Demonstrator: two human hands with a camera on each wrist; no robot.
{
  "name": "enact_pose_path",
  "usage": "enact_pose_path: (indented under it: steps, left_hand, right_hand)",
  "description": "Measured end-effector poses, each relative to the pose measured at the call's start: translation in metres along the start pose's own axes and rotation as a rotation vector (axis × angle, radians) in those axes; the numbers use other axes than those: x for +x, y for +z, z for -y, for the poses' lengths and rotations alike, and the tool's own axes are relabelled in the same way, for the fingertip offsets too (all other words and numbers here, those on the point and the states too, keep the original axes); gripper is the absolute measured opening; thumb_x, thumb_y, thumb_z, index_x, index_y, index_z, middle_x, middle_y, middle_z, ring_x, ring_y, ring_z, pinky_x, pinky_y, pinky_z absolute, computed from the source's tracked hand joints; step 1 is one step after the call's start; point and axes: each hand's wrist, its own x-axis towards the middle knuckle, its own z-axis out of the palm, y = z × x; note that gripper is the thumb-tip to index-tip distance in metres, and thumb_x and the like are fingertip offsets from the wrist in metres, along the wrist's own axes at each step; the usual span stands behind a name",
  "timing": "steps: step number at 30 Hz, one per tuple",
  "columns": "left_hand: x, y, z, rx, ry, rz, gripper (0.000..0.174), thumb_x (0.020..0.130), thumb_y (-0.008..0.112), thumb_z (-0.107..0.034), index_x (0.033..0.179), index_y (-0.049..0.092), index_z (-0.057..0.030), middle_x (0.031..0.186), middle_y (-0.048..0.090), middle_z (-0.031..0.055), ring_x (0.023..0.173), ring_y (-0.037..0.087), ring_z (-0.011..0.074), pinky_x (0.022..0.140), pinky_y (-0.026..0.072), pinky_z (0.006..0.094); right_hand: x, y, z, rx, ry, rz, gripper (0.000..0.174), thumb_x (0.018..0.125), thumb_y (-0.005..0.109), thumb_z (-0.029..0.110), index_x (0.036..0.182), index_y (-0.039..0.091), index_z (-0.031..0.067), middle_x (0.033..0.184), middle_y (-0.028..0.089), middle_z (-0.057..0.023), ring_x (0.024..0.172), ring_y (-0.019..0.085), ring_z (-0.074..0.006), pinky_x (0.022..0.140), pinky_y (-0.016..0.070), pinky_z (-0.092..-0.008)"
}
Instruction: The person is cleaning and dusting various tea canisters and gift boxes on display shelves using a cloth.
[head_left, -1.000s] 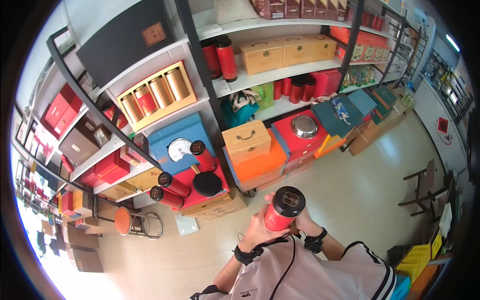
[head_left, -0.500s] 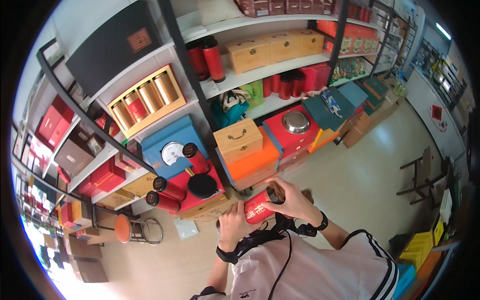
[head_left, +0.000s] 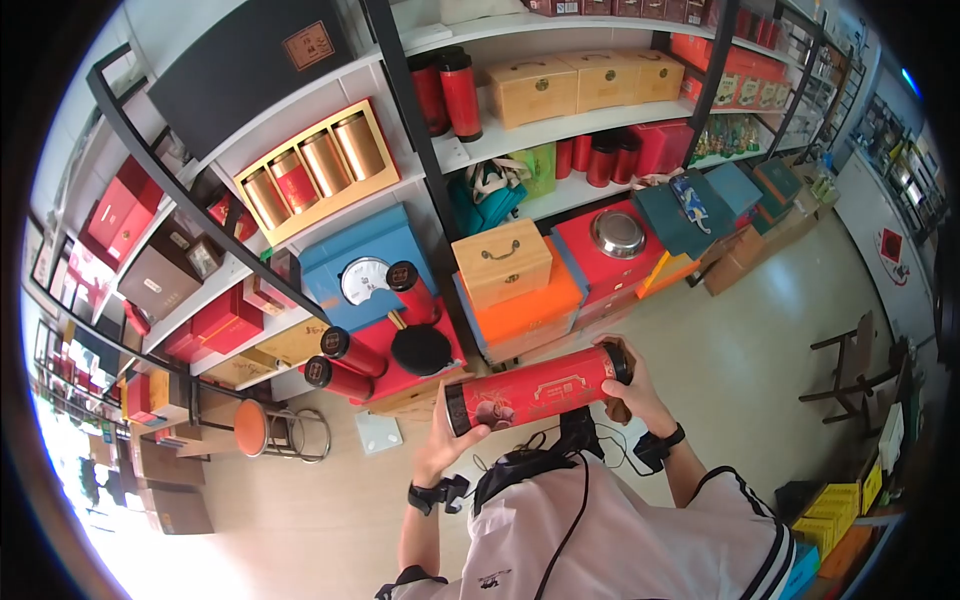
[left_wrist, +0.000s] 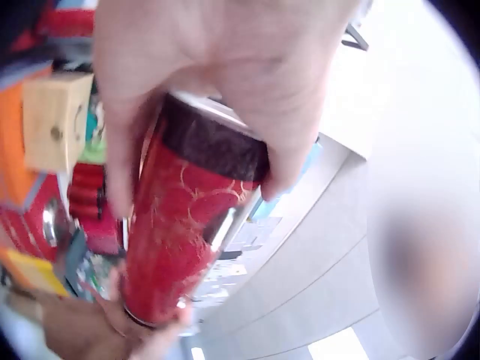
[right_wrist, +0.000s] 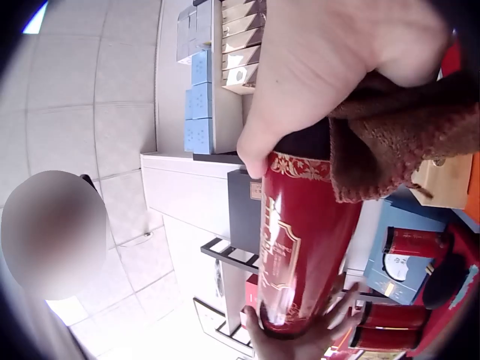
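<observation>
A long red canister with black ends lies nearly level between the two hands in the head view. The left hand grips its left end; in the left wrist view, that hand's thumb and fingers straddle the dark end of the canister. Around the other end curls the right hand, which also holds a brown cloth. The right wrist view shows the cloth between the right hand and the canister, covering part of its dark end.
Red canisters and a black round object stand on a red box beside a blue box. A wooden box sits on an orange one. Shelves run behind; a stool stands left, a chair right.
The canister has gone from upright, lid toward the head camera, to lying lengthwise across the body. The hands have moved apart to its two ends, and the brown cloth shows more clearly.
</observation>
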Motion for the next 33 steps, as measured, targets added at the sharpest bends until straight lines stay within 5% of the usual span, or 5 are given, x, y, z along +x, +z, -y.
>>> enact_pose_path:
  steps: [10,12,14,21,33]
  left_hand:
    - [-0.002,0.051,0.0,0.57,0.461,-0.089,0.086,0.066,0.095,-0.017,0.134,0.047,0.0035,0.136,0.059,0.0241,0.122,0.064,0.034,0.105,0.0505,0.0419]
    - [0.004,0.072,0.002,0.903,0.698,0.005,0.088,0.063,0.096,-0.017,0.134,0.048,0.0035,0.137,0.058,0.024,0.12,0.064,0.0374,0.102,0.0531,0.0416]
    - [0.003,0.079,0.022,0.894,0.686,0.025,0.085,0.063,0.096,-0.016,0.132,0.05,0.0029,0.135,0.058,0.0228,0.118,0.064,0.0385,0.098,0.0558,0.0419]
    - [-0.01,0.076,0.001,0.831,0.742,-0.299,0.085,0.06,0.096,-0.015,0.128,0.047,0.0,0.126,0.063,0.0228,0.118,0.066,0.0346,0.099,0.0538,0.0425]
    - [-0.019,0.095,0.029,-0.085,0.342,-0.331,0.078,0.079,0.086,-0.019,0.139,0.039,0.0001,0.133,0.056,0.018,0.125,0.058,0.0283,0.106,0.0469,0.0416]
  right_hand:
    - [0.029,0.007,0.013,-0.33,-0.311,-0.195,0.035,0.109,0.043,0.02,0.123,0.066,-0.0017,0.115,0.071,-0.0126,0.107,0.066,-0.0212,0.102,0.0478,-0.0337]
    - [0.016,0.037,0.02,-0.336,0.065,-0.078,0.033,0.108,0.047,0.019,0.119,0.067,-0.0046,0.12,0.072,-0.0157,0.113,0.068,-0.0195,0.098,0.0507,-0.0355]
    - [0.02,0.085,0.018,-0.633,-0.572,0.106,0.025,0.102,0.057,0.01,0.121,0.065,-0.0039,0.122,0.07,-0.0175,0.121,0.066,-0.0303,0.112,0.0437,-0.0478]
    - [0.022,0.082,0.033,-0.726,-0.606,0.175,0.033,0.103,0.048,0.012,0.127,0.069,0.0056,0.139,0.063,-0.0142,0.142,0.049,-0.0332,0.125,0.0144,-0.0561]
    - [0.0,0.096,0.042,-0.862,-0.82,0.196,0.042,0.095,0.057,0.013,0.136,0.065,0.0072,0.145,0.06,-0.012,0.14,0.052,-0.0301,0.124,0.0195,-0.0588]
